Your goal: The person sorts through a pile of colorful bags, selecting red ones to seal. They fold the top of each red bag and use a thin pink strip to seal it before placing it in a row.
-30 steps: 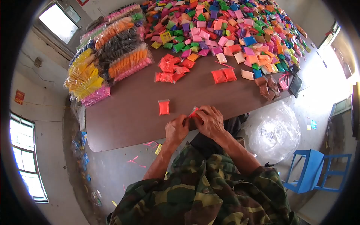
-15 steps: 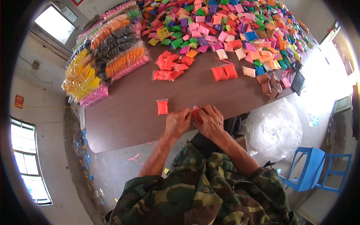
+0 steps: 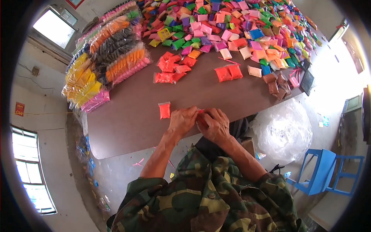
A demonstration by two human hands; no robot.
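I have the left hand [image 3: 183, 119] and right hand [image 3: 215, 124] both pinching a mostly hidden red packet [image 3: 200, 111] between their fingers, just inside the near edge of the counter [image 3: 129, 129]; uneven pulling could split it, or a slip send it over that edge.

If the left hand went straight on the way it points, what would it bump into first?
The left hand points at the small, mostly hidden red plastic packet it seems to touch, so probably that first, then the bare right hand just beyond; depth is unclear.
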